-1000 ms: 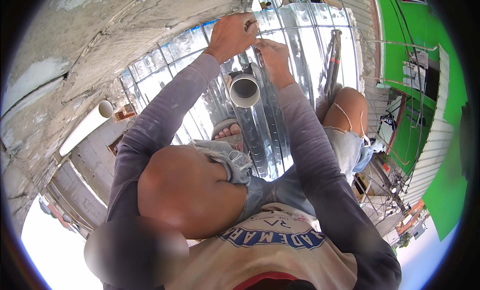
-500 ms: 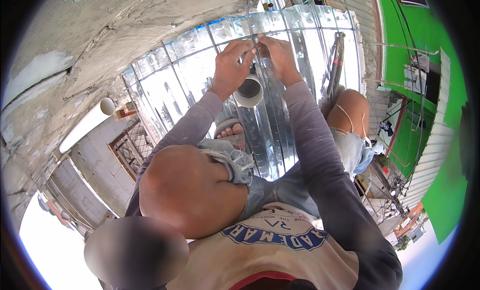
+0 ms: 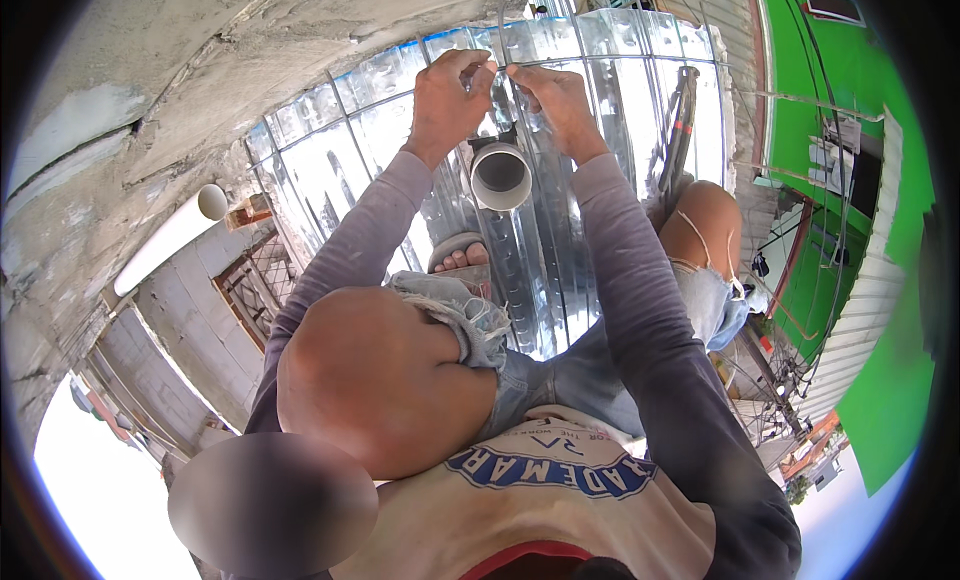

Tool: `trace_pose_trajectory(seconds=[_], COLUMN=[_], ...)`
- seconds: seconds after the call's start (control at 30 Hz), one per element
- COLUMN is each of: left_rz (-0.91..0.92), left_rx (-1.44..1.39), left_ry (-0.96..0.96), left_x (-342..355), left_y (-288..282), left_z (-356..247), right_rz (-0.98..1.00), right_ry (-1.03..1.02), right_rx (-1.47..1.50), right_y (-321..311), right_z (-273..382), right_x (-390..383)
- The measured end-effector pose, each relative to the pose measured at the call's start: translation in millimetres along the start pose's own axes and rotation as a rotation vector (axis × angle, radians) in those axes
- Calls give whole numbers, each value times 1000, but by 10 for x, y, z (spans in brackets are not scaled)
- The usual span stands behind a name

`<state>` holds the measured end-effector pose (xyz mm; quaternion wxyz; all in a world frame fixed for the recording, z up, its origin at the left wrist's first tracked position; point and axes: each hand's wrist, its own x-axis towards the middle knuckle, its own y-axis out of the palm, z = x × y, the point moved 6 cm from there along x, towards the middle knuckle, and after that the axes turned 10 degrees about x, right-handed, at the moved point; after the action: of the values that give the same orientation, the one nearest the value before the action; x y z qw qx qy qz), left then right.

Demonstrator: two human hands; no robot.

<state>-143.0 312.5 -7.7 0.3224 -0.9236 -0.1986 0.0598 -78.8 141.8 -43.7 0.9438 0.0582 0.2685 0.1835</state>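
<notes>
Both my hands are raised at a thin steel reinforcing bar that runs crosswise over shiny ribbed metal decking. My left hand is closed, its thumb and fingertips pinched together just left of a bar crossing. To the right of that crossing, my right hand has its thumb and index finger pinched close to the bar. Whatever lies between the fingertips is too small to make out. Below and between the hands, a white plastic pipe points its round opening at me.
A dark long-handled tool with red bands leans by my right knee. Rough concrete wall fills the upper left, with another white pipe beneath it. A green wall, dangling cables and corrugated sheeting lie right. My sandalled foot rests on the decking.
My hands have moved slightly up and apart, the left one shifting left from the bar crossing. The pipe opening between them shows more fully.
</notes>
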Motion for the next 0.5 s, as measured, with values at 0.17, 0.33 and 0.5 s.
trace_pose_trajectory(seconds=[0.17,0.33,0.5], left_rz=[360,362,401], left_rx=[339,361,324], left_ry=[-6,-6,-51], left_x=[451,517,544], left_y=[189,319,321], left_z=[-27,22,22], right_rz=[12,142,76], right_ry=[31,1,-286], right_rx=[-36,-90,-592], right_y=[-71,-162,-96], right_z=[61,40,108], right_x=[-11,57,86])
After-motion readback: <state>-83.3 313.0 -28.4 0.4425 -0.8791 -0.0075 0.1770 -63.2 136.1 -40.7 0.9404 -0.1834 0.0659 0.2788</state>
